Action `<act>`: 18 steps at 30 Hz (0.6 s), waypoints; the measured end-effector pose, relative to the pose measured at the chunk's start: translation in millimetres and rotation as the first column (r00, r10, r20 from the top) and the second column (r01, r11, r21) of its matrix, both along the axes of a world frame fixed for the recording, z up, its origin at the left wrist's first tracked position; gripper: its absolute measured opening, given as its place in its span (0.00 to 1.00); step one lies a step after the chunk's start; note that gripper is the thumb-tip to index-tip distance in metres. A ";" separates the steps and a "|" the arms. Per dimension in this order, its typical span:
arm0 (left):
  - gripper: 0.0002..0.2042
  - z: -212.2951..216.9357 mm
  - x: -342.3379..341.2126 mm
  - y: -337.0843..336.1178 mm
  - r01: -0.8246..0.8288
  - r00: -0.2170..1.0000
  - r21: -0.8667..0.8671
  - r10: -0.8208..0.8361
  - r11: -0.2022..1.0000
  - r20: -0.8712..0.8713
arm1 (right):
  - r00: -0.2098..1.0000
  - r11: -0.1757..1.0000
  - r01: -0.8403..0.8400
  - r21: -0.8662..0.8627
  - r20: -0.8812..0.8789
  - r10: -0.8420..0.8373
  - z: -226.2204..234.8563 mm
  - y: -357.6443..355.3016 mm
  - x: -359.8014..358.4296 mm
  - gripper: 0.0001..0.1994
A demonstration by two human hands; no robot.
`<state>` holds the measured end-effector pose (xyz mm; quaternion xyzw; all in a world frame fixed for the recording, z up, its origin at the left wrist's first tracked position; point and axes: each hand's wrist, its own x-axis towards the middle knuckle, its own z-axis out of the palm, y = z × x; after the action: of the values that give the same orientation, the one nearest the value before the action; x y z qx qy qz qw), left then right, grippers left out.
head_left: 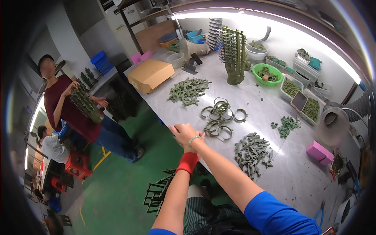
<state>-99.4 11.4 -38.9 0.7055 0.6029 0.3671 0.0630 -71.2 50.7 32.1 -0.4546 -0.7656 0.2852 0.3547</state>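
Observation:
Both my hands meet over the near left edge of the grey metal table (pixel 219 84). My right hand (pixel 182 132), with a pale green bracelet (pixel 193 139) at its wrist, is closed over my left hand (pixel 189 147). Most of my left hand is hidden beneath it, and a red wristband (pixel 187 162) circles that wrist. Whether anything lies between the hands cannot be made out. Closest to them on the table are several ribbed green rings (pixel 219 129). A pile of green plastic pieces (pixel 189 91) lies beyond, and another green pile (pixel 252 154) lies to the right.
A tall green part with many prongs (pixel 235 58) stands at the back. Nearby are a green basket (pixel 268 74), bins of small parts (pixel 291 87) and a cardboard box (pixel 152 76). Pink blocks (pixel 320 152) sit at right. On the left, a person (pixel 76 102) holds a similar green part.

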 end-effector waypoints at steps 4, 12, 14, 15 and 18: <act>0.13 1.4 -0.2 -1.1 -0.025 0.996 0.052 0.029 0.998 -0.089 | 1.000 1.000 -0.011 0.022 -0.025 0.011 -4.7 3.4 -2.0 0.26; 0.13 -7.8 -0.3 6.0 -0.046 0.994 0.022 0.048 0.999 -0.095 | 0.998 0.997 0.030 0.070 -0.050 -0.026 -9.5 8.3 -3.0 0.25; 0.13 -4.2 2.6 5.5 -0.023 0.997 0.059 0.027 0.998 -0.079 | 0.999 0.997 0.047 0.059 -0.022 -0.046 -6.7 7.3 -0.2 0.25; 0.14 -2.0 2.4 6.2 -0.013 0.997 0.102 0.020 0.995 -0.069 | 0.999 0.997 0.052 0.052 -0.001 -0.052 -5.3 7.0 -0.2 0.25; 0.14 -10.5 -4.0 8.3 -0.015 0.999 0.057 0.017 0.998 -0.038 | 0.997 0.998 0.064 0.023 -0.033 -0.063 -5.5 2.1 -5.3 0.25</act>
<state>-103.5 19.7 -49.3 0.7091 0.5991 0.3708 0.0285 -76.5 52.8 26.6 -0.4697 -0.7485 0.2717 0.3813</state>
